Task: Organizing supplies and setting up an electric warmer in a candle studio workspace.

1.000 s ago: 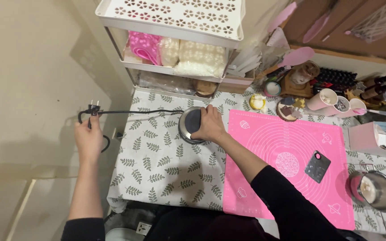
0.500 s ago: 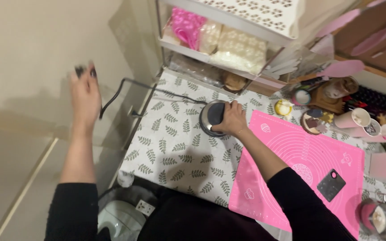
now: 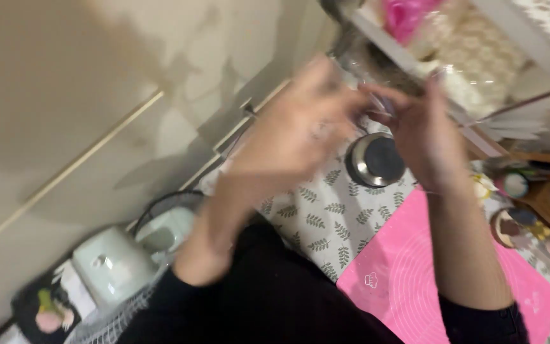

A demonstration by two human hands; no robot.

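both hands were raised close together in front of the camera, badly blurred. the left hand (image 3: 294,137) had its fingers loosely curled toward the right hand (image 3: 424,130), the fingertips of the two nearly meeting; something thin and clear may have been between them, but the blur hid whether either hand was pinching anything, so i could not tell. the round metal appliance with a dark top (image 3: 377,159) sat just below and between the hands, on the leaf-print cloth (image 3: 313,216), slightly nearer the right hand. the pink mat (image 3: 408,274) lay beside it, under the right forearm. a white shelf (image 3: 408,51) stood beyond.
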